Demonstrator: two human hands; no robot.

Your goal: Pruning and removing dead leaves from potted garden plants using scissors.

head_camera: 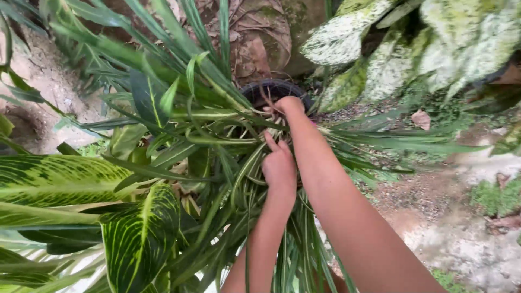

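Observation:
A spider plant [228, 141] with long narrow green and cream-striped leaves spreads out from a dark round pot [271, 88]. My right hand [287, 106] reaches over the pot's rim into the base of the leaves, fingers closed among thin brown stems. My left hand [278, 165] lies lower in the leaf clump, fingers curled around a bundle of leaves with one finger sticking up. Both forearms come in from the bottom edge. The fingertips are partly hidden by foliage.
Broad green leaves with yellow veins [138, 233] crowd the lower left. Pale speckled leaves [391, 49] hang at the upper right. Dry brown leaves [255, 32] lie behind the pot. Bare soil and stone [461, 228] show at the right.

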